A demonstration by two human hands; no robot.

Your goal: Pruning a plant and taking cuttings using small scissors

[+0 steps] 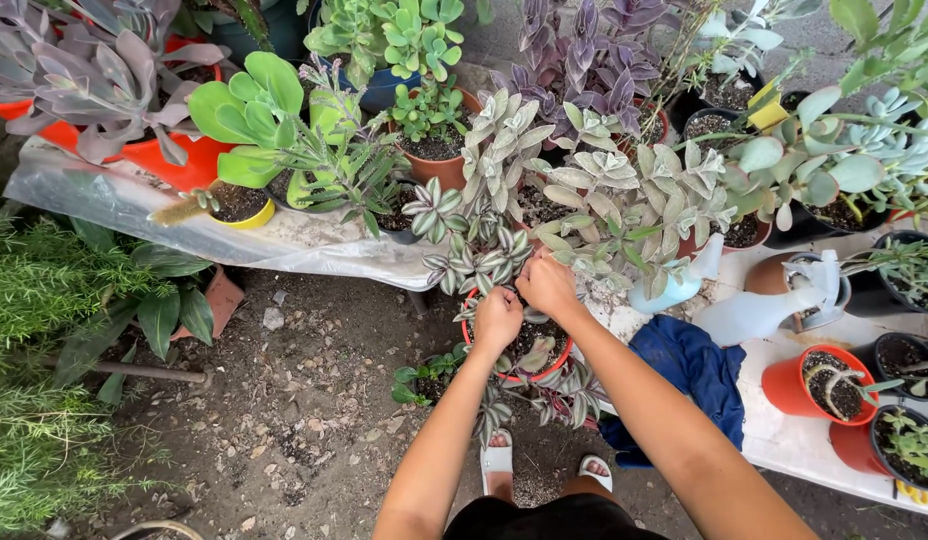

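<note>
Striped plant [484, 255]: in a red pot [519, 372], near centre, above your sandalled feet.
Left hand [497, 318]: you close it around the stems.
Right hand [547, 285]: fingers pinched together among leaves.
Blue cloth [684, 375]: just right.
Spray bottle [764, 308]: farther right.

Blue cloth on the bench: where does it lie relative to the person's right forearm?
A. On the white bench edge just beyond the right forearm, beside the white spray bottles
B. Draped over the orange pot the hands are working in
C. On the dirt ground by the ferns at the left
A: the blue cloth hangs over the white bench edge next to the right forearm, just below the white spray bottles.
</note>
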